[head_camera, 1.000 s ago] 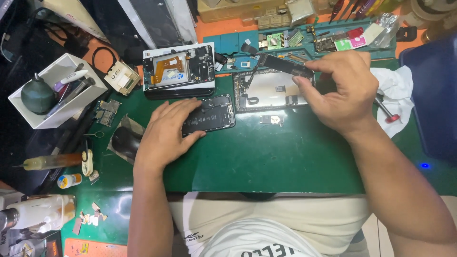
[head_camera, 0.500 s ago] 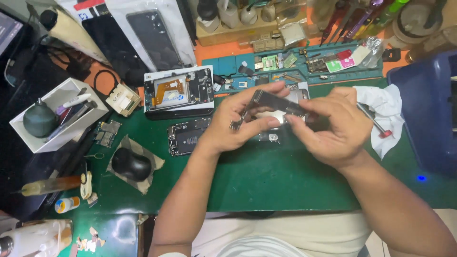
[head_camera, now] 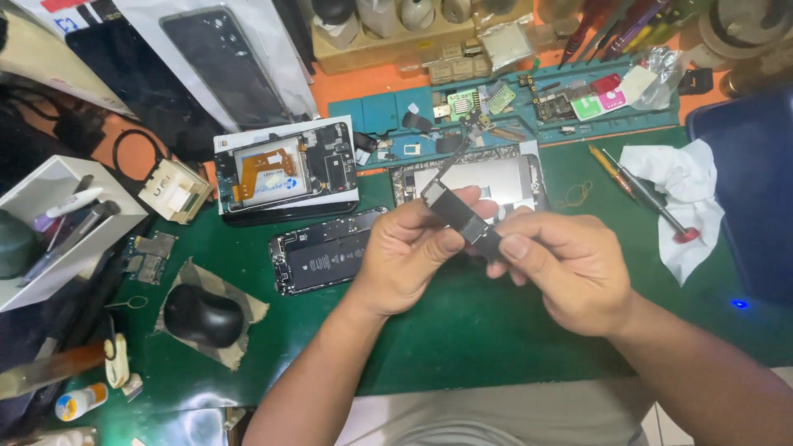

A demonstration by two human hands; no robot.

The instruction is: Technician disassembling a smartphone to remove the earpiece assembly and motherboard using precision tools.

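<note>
Both hands, the left hand (head_camera: 413, 256) newly lifted off the opened phone (head_camera: 324, 252) beside it, joining the right hand (head_camera: 570, 268), now pinch a narrow circuit board (head_camera: 458, 216) above the bench (head_camera: 462, 347).

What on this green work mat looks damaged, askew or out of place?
Nothing looks spilled. Two phones lie opened on the green mat: a black one with its battery exposed and, askew behind it, one with an orange flex cable. Both hands hold a narrow dark circuit board in the air.

On the worktop (head_camera: 462, 347), the opened phone (head_camera: 326, 249) lies at nine o'clock of the circuit board (head_camera: 462, 216), the screwdriver (head_camera: 648, 198) at three, the parts tray (head_camera: 504, 111) at twelve.
</note>
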